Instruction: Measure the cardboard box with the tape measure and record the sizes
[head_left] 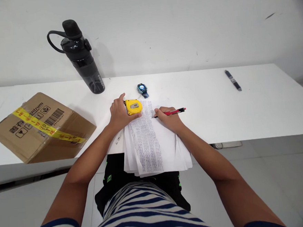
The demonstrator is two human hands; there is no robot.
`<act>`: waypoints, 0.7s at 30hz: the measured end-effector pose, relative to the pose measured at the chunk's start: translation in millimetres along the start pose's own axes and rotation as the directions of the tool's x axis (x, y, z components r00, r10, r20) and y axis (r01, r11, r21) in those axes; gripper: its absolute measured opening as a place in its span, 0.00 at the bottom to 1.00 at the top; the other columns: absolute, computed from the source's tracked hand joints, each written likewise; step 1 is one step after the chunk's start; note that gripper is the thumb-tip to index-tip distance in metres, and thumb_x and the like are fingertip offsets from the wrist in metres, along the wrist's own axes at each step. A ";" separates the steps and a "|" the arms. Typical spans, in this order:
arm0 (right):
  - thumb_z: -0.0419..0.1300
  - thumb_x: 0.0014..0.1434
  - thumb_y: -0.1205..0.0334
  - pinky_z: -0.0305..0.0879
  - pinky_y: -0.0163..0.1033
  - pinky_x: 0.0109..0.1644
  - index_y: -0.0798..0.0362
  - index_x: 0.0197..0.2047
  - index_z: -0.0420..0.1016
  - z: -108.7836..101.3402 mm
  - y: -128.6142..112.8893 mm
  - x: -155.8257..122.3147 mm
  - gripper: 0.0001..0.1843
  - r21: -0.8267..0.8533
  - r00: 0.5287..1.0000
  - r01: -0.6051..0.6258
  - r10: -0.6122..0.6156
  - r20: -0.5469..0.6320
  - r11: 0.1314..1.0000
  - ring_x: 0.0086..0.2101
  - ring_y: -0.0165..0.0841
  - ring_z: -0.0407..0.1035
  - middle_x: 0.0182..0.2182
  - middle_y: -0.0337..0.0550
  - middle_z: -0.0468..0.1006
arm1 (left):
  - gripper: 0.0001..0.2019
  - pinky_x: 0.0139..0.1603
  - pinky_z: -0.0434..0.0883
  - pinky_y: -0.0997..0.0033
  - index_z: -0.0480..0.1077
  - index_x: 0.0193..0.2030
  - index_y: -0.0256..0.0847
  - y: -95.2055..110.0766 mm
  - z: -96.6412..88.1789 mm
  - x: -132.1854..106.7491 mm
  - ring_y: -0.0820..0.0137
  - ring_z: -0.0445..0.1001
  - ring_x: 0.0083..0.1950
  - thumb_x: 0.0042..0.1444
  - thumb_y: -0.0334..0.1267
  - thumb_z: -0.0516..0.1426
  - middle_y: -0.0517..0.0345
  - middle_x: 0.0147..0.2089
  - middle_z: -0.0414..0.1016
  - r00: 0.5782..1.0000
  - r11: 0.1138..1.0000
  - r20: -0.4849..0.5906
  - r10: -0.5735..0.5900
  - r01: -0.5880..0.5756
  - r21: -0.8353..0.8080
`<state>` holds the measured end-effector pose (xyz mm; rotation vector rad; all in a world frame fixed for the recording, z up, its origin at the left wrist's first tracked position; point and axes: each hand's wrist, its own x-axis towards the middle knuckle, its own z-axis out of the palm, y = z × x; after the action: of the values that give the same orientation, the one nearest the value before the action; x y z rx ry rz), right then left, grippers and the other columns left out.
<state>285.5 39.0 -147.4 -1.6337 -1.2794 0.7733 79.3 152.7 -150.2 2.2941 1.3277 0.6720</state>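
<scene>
Hands (119, 114) (169, 119) — pen (176, 111) pinched, tape measure (134, 107) cupped

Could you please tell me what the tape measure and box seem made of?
The tape measure looks like hard plastic, perhaps slightly glossy, judging by its rounded yellow casing. The box seems matte cardboard, given its dull brown printed faces.

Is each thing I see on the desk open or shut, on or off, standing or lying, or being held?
Cardboard box: taped shut
Black bottle: standing, cap on
Watch: lying, screen bright
Yellow tape measure: at the left hand; can't tell if any blade is out
Red pen: held in the right hand
Black pen: lying
Papers: stacked, partly written on
</scene>
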 end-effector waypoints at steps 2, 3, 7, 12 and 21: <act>0.56 0.60 0.48 0.60 0.40 0.34 0.49 0.17 0.57 0.1 0.1 -0.2 0.24 0.012 1.000 0.009 -0.009 -0.011 1.000 0.28 0.35 0.68 0.19 0.40 0.70 | 0.56 0.65 0.57 0.46 0.47 0.70 0.49 -0.1 -0.4 0.4 0.51 0.63 0.62 0.37 0.56 0.69 0.46 0.59 0.60 1.000 1.000 0.010 0.002 -0.002 -0.015; 0.56 0.60 0.48 0.60 0.40 0.33 0.49 0.17 0.56 0.2 0.1 -0.5 0.25 0.007 1.000 0.008 -0.008 -0.014 1.000 0.27 0.34 0.67 0.19 0.39 0.70 | 0.56 0.66 0.56 0.46 0.46 0.70 0.50 0.1 -1.0 0.4 0.51 0.64 0.61 0.37 0.56 0.70 0.46 0.60 0.60 1.000 1.000 0.017 0.002 -0.002 -0.023; 0.57 0.59 0.48 0.60 0.40 0.32 0.49 0.17 0.61 -0.2 -1.4 -1.9 0.23 -0.020 1.000 -0.016 0.015 -0.025 1.000 0.26 0.34 0.65 0.19 0.39 0.70 | 0.57 0.67 0.55 0.45 0.45 0.71 0.51 1.6 -4.3 -0.1 0.53 0.66 0.59 0.37 0.53 0.70 0.47 0.61 0.58 0.999 0.998 0.047 0.010 -0.007 -0.059; 0.56 0.59 0.49 0.62 0.41 0.34 0.50 0.18 0.65 -0.9 -4.0 -1.9 0.22 -0.002 0.998 -0.022 0.022 -0.061 1.000 0.27 0.35 0.66 0.19 0.40 0.71 | 0.53 0.66 0.56 0.45 0.49 0.70 0.52 3.0 -5.9 -1.0 0.53 0.66 0.59 0.39 0.52 0.70 0.48 0.61 0.58 0.998 0.998 0.056 0.030 -0.027 -0.063; 0.56 0.58 0.51 0.62 0.41 0.33 0.49 0.17 0.65 -0.7 -4.0 -2.6 0.21 -0.013 0.998 -0.024 0.024 -0.054 1.000 0.26 0.35 0.66 0.19 0.40 0.70 | 0.49 0.68 0.55 0.46 0.54 0.67 0.49 2.3 -6.0 0.6 0.52 0.63 0.62 0.40 0.54 0.69 0.48 0.60 0.57 0.997 0.999 0.071 0.039 -0.037 -0.026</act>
<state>283.8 36.6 -143.6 -1.6721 -1.2318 0.7322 77.6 152.8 -144.0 2.3063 1.2396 0.6096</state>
